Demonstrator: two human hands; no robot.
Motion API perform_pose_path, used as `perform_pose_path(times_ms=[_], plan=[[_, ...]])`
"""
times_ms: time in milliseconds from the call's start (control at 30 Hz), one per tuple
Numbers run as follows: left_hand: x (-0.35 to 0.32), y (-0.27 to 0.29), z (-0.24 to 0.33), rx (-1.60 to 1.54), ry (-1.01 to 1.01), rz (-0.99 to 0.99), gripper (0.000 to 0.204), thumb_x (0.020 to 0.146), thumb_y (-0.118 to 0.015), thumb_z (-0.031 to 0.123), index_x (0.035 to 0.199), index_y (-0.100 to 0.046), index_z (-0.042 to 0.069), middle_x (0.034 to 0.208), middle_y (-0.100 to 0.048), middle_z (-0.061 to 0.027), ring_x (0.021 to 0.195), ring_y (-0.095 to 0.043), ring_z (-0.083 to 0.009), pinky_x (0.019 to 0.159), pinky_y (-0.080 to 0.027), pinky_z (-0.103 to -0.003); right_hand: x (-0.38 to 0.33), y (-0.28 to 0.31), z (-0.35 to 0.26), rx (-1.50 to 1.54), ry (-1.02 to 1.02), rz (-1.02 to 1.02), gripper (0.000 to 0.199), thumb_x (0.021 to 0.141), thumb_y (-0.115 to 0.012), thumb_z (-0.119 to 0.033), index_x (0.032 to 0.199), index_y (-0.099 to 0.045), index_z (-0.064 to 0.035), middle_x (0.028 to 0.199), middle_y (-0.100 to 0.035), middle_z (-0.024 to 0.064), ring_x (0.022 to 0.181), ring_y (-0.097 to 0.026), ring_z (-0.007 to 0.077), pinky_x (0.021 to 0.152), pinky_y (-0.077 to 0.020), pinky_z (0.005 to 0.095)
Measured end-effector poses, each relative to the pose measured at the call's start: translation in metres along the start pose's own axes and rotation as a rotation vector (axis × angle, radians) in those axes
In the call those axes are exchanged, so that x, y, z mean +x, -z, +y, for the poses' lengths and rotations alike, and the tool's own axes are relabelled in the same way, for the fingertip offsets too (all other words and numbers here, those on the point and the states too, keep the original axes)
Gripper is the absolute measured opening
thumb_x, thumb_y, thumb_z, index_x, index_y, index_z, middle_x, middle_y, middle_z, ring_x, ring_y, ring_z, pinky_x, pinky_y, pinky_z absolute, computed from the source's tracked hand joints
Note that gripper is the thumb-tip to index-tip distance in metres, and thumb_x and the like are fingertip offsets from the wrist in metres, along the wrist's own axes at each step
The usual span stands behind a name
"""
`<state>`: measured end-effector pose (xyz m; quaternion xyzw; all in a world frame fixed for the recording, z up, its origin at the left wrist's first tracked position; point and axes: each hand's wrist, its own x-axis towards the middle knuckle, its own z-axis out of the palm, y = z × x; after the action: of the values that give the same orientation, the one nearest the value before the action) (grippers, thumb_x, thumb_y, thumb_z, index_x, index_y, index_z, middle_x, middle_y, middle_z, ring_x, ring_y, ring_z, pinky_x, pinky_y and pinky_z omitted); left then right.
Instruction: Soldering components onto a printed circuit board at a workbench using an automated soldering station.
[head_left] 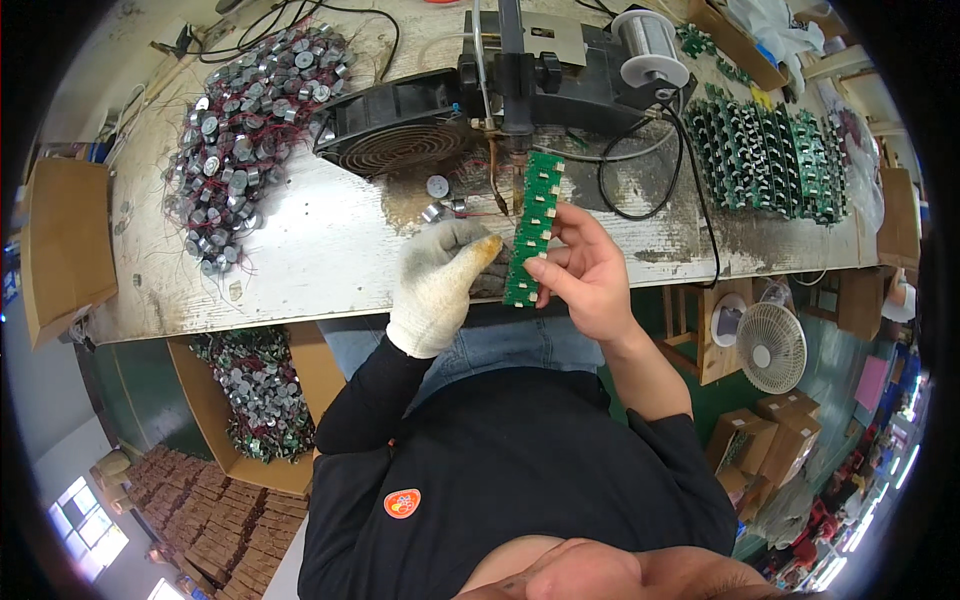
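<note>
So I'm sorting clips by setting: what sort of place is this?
Likely an electronics assembly workshop: a green circuit-board strip held under a soldering rig, a solder spool, and a heap of small wired metal parts.

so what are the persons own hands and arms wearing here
The left hand wears a white knitted work glove with a ribbed cuff and a yellowish, soiled fingertip. The right hand is bare, with no glove. Both arms are in black long sleeves; the right sleeve is pushed up the forearm, the left reaches the glove cuff.
</note>
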<state>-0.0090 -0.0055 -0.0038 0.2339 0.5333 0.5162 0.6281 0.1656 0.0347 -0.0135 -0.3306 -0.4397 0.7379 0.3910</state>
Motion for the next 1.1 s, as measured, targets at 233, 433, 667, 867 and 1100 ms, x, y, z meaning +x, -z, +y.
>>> perform_pose_path(times_ms=[233,433,667,867,1100], plan=[[0.001,-0.002,0.009,-0.064,0.066,-0.04,0.021,0.09,-0.059,0.013,0.098,-0.058,-0.007,0.087,-0.065,-0.0108,0.075,-0.064,-0.0136,0.067,-0.053,-0.026,0.003,0.0,0.0,0.005,0.012,0.006,0.051,0.084,-0.061,0.006,0.129,-0.039,0.0019,0.107,-0.053,0.0114,0.07,-0.058,0.0098,0.052,-0.0494,0.0205],[0.004,0.0,0.008,-0.033,0.016,-0.03,0.018,0.091,-0.057,0.011,0.096,-0.055,-0.006,0.085,-0.064,-0.0122,0.073,-0.066,-0.0172,0.065,-0.057,-0.029,0.005,-0.002,-0.003,-0.005,0.031,0.01,0.05,0.084,-0.061,0.006,0.129,-0.039,0.0018,0.107,-0.053,0.0118,0.07,-0.058,0.0097,0.051,-0.0492,0.02],[0.004,-0.002,0.0,-0.139,0.039,-0.051,0.021,0.091,-0.059,0.013,0.1,-0.056,-0.006,0.088,-0.065,-0.0118,0.077,-0.065,-0.0157,0.066,-0.056,-0.028,0.003,0.001,0.0,-0.012,0.024,0.009,0.05,0.083,-0.061,0.007,0.128,-0.039,0.0023,0.107,-0.053,0.0119,0.069,-0.058,0.0095,0.05,-0.0485,0.0197],[0.001,-0.002,-0.002,-0.076,0.032,-0.021,0.021,0.089,-0.06,0.013,0.097,-0.058,-0.006,0.086,-0.064,-0.0093,0.077,-0.063,-0.0131,0.066,-0.054,-0.026,-0.001,0.002,0.002,-0.013,0.016,0.021,0.051,0.083,-0.062,0.007,0.128,-0.039,0.0024,0.107,-0.053,0.0116,0.069,-0.058,0.0091,0.05,-0.0484,0.0196],[0.003,0.0,0.0,0.112,-0.05,-0.02,0.017,0.086,-0.06,0.012,0.091,-0.06,-0.004,0.082,-0.062,-0.0063,0.073,-0.057,-0.0093,0.065,-0.046,-0.024,-0.002,0.0,0.002,-0.017,0.011,0.001,0.05,0.084,-0.061,0.006,0.128,-0.039,0.0023,0.107,-0.053,0.0115,0.069,-0.058,0.009,0.05,-0.0486,0.0194]])
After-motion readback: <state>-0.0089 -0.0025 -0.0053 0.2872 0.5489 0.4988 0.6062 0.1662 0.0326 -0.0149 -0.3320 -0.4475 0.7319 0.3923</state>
